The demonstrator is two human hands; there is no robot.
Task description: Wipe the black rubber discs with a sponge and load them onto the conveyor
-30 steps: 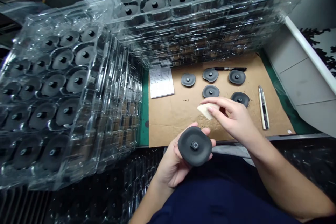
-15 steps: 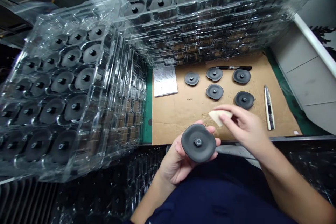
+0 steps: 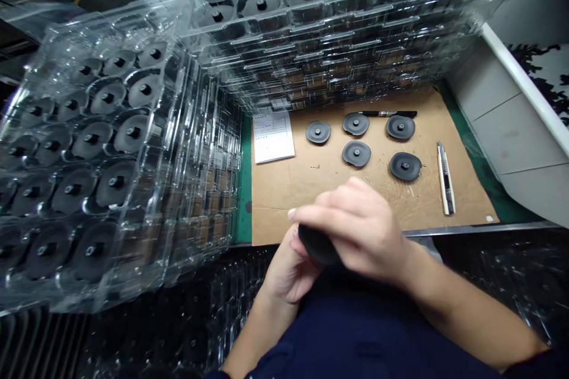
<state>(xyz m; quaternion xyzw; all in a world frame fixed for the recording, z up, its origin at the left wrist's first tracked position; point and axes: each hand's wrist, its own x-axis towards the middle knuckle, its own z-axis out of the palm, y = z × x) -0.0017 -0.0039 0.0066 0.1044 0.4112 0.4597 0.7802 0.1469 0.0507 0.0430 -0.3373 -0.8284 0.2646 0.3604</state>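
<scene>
The left hand (image 3: 288, 275) grasps a dark disc (image 3: 316, 247) from below, holding it at the near edge of the cardboard sheet (image 3: 284, 195). The right hand (image 3: 367, 231) is bent over that same disc, back upward; its fingers hide most of the disc and much of their own grip, so I cannot tell whether they pinch anything. On the cardboard's far half lie five loose discs (image 3: 356, 154), three in a farther row and two nearer. A printed paper (image 3: 274, 145) sits at its far left corner, a black pen (image 3: 402, 113) along its far edge, a utility knife (image 3: 446, 180) toward its right edge. Clear trays (image 3: 333, 41) loaded with similar discs stand stacked beyond the cardboard and to its left.
</scene>
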